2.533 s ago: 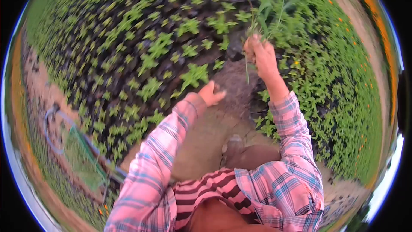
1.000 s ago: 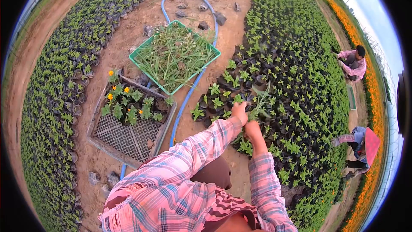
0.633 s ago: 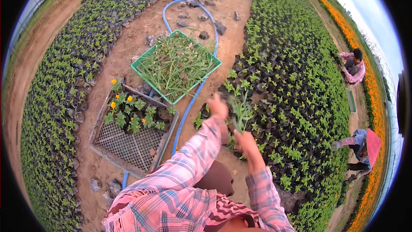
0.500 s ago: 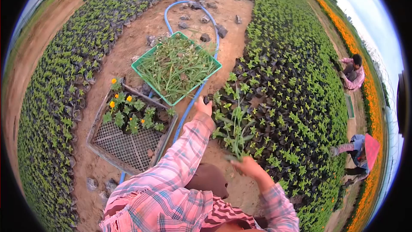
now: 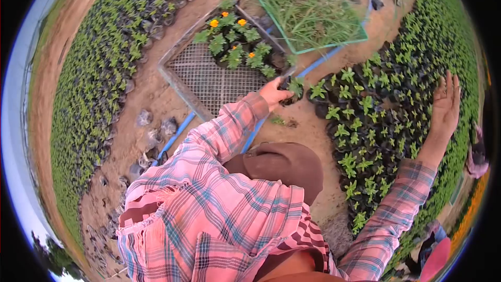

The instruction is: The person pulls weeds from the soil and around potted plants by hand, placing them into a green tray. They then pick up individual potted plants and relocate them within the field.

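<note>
My left hand is closed on a small potted seedling in a black bag, beside the right corner of a grey mesh crate. At the far end of that crate stand several leafy plants with orange flowers. My right hand is stretched out with its fingers apart over the right-hand bed of bagged seedlings, and nothing shows in it. Beyond the crate, a green tray holds a heap of pulled weeds.
A blue hose runs on the soil under the crate and tray. Another seedling bed lies left, with loose black bags near it. Two people, one in a pink shirt, one with a pink hat, are at the far right.
The view has swung, shifting crate and tray up and right. My left hand now has the seedling beside the crate. My right hand has let go of the pulled weeds and reaches out right.
</note>
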Motion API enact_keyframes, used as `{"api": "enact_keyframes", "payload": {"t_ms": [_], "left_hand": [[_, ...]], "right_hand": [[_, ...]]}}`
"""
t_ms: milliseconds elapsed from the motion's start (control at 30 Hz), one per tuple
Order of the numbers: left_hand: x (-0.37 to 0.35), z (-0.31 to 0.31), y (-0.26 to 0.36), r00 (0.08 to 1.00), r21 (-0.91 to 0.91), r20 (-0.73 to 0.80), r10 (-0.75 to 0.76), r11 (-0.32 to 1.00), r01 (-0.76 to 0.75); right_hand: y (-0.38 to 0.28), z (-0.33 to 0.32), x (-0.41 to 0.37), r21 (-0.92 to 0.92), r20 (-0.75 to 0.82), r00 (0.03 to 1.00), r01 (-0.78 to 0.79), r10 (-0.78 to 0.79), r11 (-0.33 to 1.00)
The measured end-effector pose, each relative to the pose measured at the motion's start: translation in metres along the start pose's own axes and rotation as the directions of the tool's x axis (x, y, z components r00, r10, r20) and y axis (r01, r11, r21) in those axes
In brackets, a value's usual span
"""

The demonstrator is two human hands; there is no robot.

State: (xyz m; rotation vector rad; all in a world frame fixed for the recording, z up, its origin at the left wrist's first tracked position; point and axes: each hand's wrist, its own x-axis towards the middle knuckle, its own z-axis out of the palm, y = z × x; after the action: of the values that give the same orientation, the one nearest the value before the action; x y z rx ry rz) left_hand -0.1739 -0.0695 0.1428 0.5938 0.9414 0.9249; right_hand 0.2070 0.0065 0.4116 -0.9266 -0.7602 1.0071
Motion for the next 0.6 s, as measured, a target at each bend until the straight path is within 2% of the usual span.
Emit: {"api": "enact_keyframes", "payload": {"t_ms": [67,100,133,200,233,267,300,333,367,400,467,500,533,600], "left_hand": [[-0.007,-0.026,0.021,0.995,-0.122,-0.092,0.037,0.991,-0.048],[-0.01,-0.046,0.026,0.98,-0.077,-0.163,0.11,0.989,-0.124],[-0.012,-0.069,0.034,0.955,-0.028,-0.233,0.185,0.98,-0.197],[-0.028,-0.11,0.058,0.835,0.152,-0.47,0.285,0.958,-0.241],[-0.031,-0.141,0.063,0.729,0.257,-0.586,0.355,0.934,-0.248],[-0.03,-0.185,0.059,0.542,0.372,-0.699,0.466,0.885,-0.282],[-0.047,-0.196,0.073,0.448,0.252,-0.838,0.311,0.949,-0.188],[-0.065,-0.201,0.081,0.361,0.25,-0.884,0.296,0.953,-0.17],[-0.073,-0.221,0.076,0.316,0.3,-0.886,0.338,0.94,-0.164],[-0.08,-0.227,0.067,0.324,0.301,-0.886,0.332,0.943,-0.142],[-0.094,-0.23,0.051,0.454,0.328,-0.819,0.35,0.936,-0.13],[-0.091,-0.22,0.041,0.485,0.293,-0.834,0.264,0.956,-0.016],[-0.082,-0.208,0.028,0.494,0.298,-0.829,0.262,0.954,-0.007],[-0.058,-0.186,0.009,0.651,0.137,-0.756,0.068,0.989,0.057]], "right_hand": [[0.02,-0.022,0.005,-0.283,0.037,0.999,-0.024,0.036,0.959],[0.026,-0.024,-0.014,-0.4,0.084,0.973,-0.165,0.215,0.902],[0.029,0.006,-0.056,-0.651,-0.063,0.985,-0.163,0.16,0.742],[0.056,-0.063,-0.072,-0.67,-0.055,0.941,-0.282,0.332,0.687],[0.065,-0.093,-0.085,-0.695,-0.172,0.911,-0.382,0.375,0.609],[0.067,-0.126,-0.098,-0.683,-0.244,0.87,-0.468,0.429,0.56],[0.069,-0.163,-0.111,-0.6,-0.284,0.831,-0.544,0.479,0.587],[0.067,-0.192,-0.124,-0.529,-0.377,0.776,-0.628,0.505,0.57],[0.068,-0.232,-0.136,-0.46,-0.452,0.742,-0.67,0.495,0.583],[0.068,-0.263,-0.149,-0.389,-0.52,0.702,-0.702,0.487,0.597],[0.058,-0.284,-0.171,-0.316,-0.564,0.662,-0.726,0.494,0.611],[0.055,-0.293,-0.179,-0.254,-0.595,0.632,-0.734,0.496,0.631],[0.055,-0.3,-0.182,-0.244,-0.606,0.623,-0.737,0.494,0.63],[0.058,-0.319,-0.189,-0.247,-0.56,0.627,-0.75,0.542,0.613]]}}
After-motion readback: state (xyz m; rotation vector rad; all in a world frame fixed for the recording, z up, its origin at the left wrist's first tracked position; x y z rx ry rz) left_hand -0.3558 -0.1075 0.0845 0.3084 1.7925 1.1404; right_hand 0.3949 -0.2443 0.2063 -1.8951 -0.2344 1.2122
